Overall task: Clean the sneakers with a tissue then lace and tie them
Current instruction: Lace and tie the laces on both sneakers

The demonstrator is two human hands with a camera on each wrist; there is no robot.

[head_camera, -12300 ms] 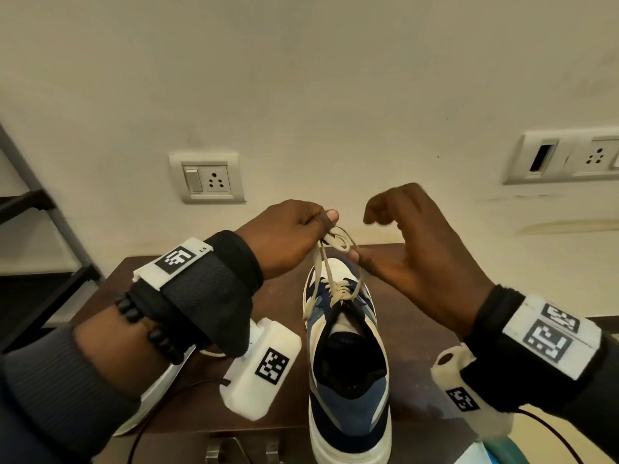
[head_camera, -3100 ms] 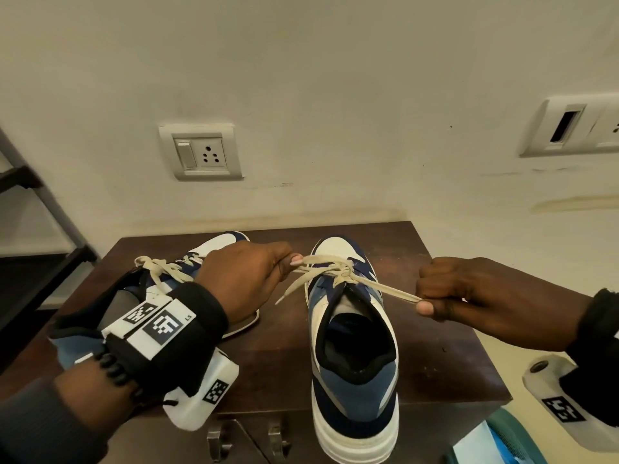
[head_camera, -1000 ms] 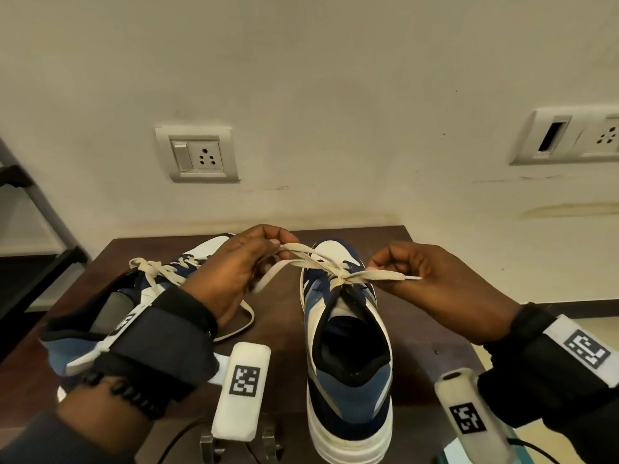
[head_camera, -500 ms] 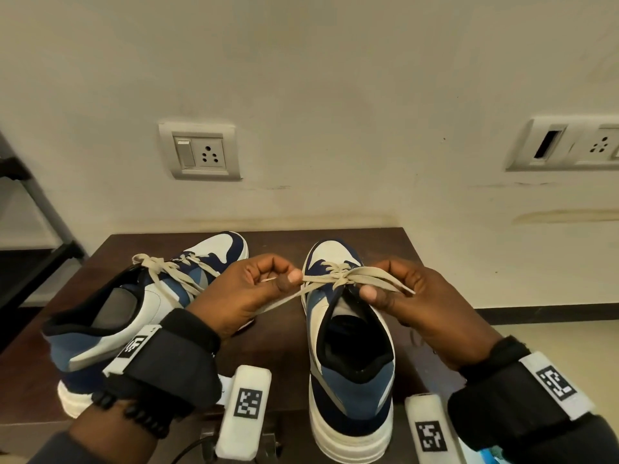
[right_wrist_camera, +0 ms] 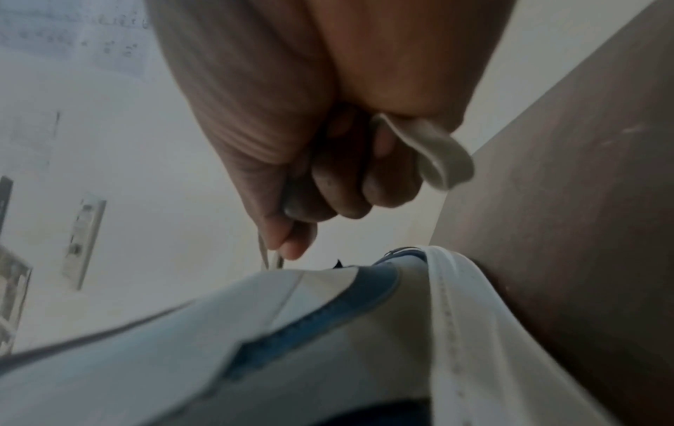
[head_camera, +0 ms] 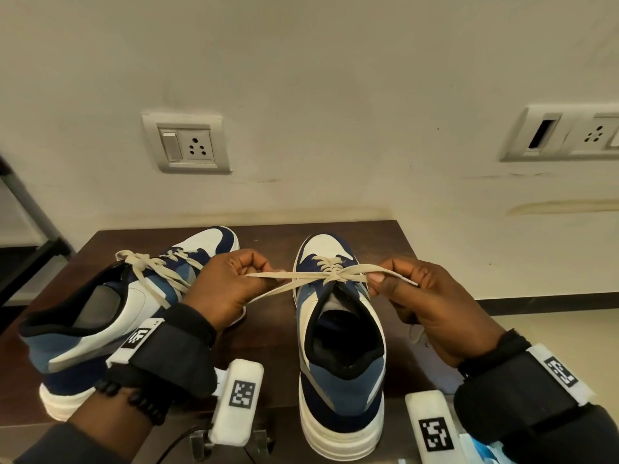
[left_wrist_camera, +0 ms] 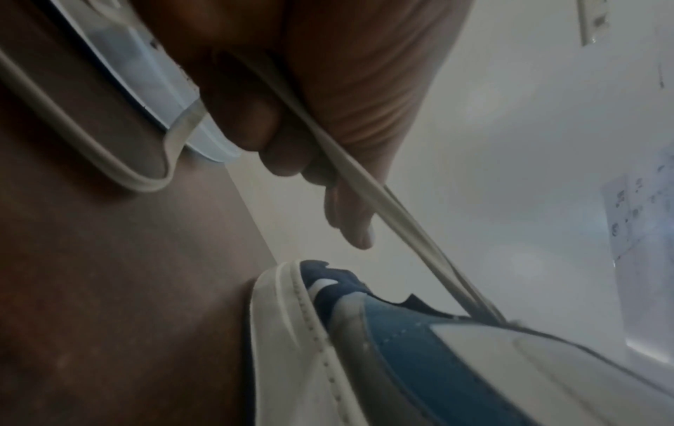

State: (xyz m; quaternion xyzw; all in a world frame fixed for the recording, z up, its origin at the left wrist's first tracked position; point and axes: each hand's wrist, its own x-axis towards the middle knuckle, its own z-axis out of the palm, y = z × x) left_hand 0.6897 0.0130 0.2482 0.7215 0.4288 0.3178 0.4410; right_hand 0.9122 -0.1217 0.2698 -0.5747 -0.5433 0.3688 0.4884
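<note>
Both sneakers look laced; left sneaker [head_camera: 110, 306] sits tied; left hand [head_camera: 227, 286] and right hand [head_camera: 425, 296] pinch the right sneaker's [head_camera: 338, 329] lace loops [head_camera: 335, 276], bow nearly tightened.

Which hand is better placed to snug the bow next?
Neither alone, probably both: the left hand and right hand each pinch the lace on opposite sides of the knot, so pulling apart suits.

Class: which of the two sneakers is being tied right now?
The right-hand sneaker: both hands, left hand and right hand, pinch its laces. The other sneaker lies untouched.
</note>
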